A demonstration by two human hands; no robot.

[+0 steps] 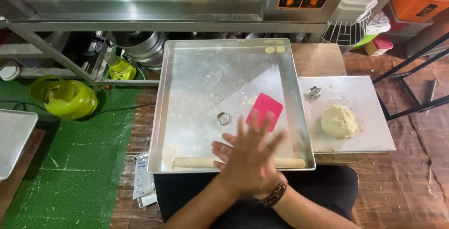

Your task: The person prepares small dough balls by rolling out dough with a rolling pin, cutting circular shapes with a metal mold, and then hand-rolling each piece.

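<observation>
While both palms press flat together over the near edge of the metal tray (299,102), the left hand (250,161) lies on top with its fingers spread and the right hand (227,152) shows only its fingertips beneath; neither grips a tool, and whether a bit of dough sits pressed between them cannot be told. Just under the hands a pale wooden rolling pin (191,162) rests along the tray's front wall, where the raised rim keeps it from rolling off. A pink plastic scraper (264,110), flat and rounded at the corners, lies just beyond the fingertips, and a small fluted ring cutter (224,118) sits to its left on the flour-dusted sheet. Two small dough discs (275,49) sit apart in the far corner. To the right, a lumpy, matte dough ball (339,122) waits on a smooth white board (374,135) beside a second metal cutter (313,92).
</observation>
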